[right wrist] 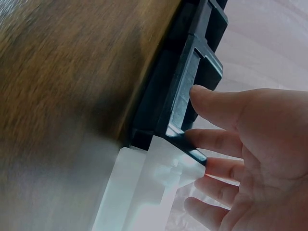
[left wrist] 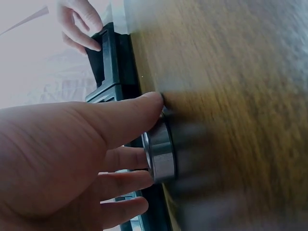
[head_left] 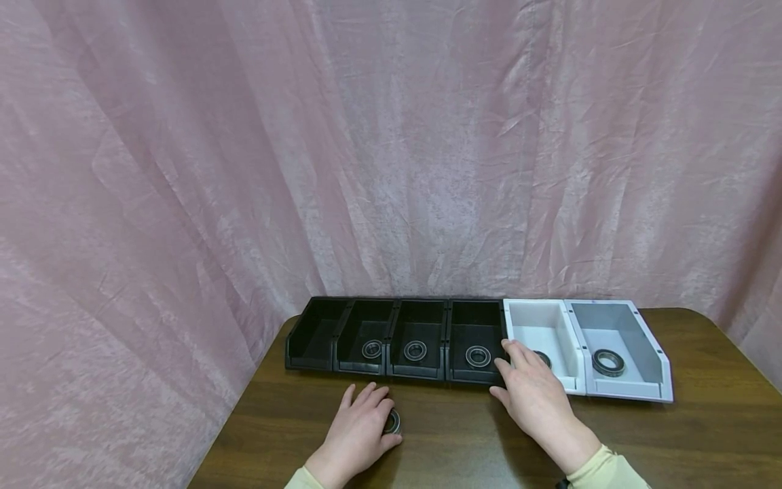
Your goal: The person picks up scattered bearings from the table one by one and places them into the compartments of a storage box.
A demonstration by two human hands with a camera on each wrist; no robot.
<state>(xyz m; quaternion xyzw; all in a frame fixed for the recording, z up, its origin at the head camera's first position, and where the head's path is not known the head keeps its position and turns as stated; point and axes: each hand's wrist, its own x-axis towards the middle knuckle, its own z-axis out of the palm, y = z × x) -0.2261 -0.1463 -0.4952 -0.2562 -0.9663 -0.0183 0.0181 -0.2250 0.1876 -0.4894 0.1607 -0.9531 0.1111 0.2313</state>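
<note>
On the table in front of the bins, my left hand (head_left: 360,428) has its thumb and fingers around a metal ball bearing (head_left: 393,422). The left wrist view shows this bearing (left wrist: 161,151) standing out between thumb and fingertips, close to the wood. My right hand (head_left: 534,390) is over the front of the bins, where the black bin (head_left: 455,375) meets the white bin (head_left: 574,384). In the right wrist view its fingers (right wrist: 216,140) are spread loosely at the rim, holding nothing. A bearing (head_left: 543,360) in the white bin is partly hidden by this hand.
Several black bins stand in a row, with a bearing (head_left: 371,349), another bearing (head_left: 415,350) and a third bearing (head_left: 478,356) inside. A light grey bin (head_left: 629,390) at the right end holds a larger bearing (head_left: 608,363). Pink curtain (head_left: 427,149) hangs behind the wooden table (head_left: 452,441).
</note>
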